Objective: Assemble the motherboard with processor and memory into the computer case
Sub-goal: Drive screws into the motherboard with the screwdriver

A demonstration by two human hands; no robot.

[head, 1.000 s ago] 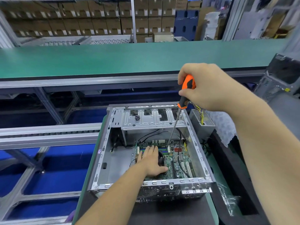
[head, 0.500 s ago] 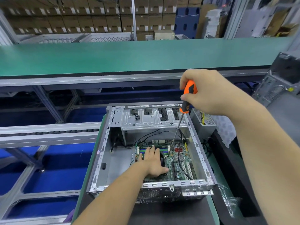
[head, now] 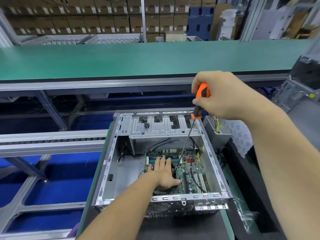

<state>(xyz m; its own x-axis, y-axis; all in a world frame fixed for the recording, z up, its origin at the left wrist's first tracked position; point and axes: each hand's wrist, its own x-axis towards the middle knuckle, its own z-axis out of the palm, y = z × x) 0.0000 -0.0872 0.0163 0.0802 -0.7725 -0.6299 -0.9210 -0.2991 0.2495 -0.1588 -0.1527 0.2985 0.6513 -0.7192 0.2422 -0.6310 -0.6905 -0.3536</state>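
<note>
Inside the open computer case [head: 107,172], on the green-edged worktop [head: 97,193], lay the motherboard [head: 192,170], seated flat on the case floor toward the right wall. Pressed down on it with the left hand [head: 163,172], palm flat and fingers straight over the round fan, nothing gripped. Wrapped the right hand [head: 220,96] closed around the orange-and-black handle of a long screwdriver [head: 186,144], shaft slanted down into the case, tip at the board just right of the left fingers [head: 162,161]; screw under the tip too small to make out. Judged as fastening the board to the case. Best done with the shaft brought nearer upright over the screw, firm downward load kept before turning, and the flat palm kept on the board to stop it shifting off its mounts. Worth minding: a slipped tip beside the fingers, or a scratch across the nearby components and the black cables [head: 194,175] draped over the board. Stopped at snug, not forced, judging by the thin board. Atop the drive cage [head: 164,127] at the far end of the case sat a small dark cluster, likely spare screws [head: 146,125]. Beside the case on the right stood a grey power supply [head: 216,129] with yellow wires, and next to it some bubble wrap [head: 240,135]. Beyond ran a long green conveyor belt [head: 138,59] on aluminium framing, with a roller track [head: 52,140] below at left and blue flooring under it. Along the back wall, stacked rows of cardboard boxes [head: 78,19]; at far right, another dark computer case [head: 301,90].
</note>
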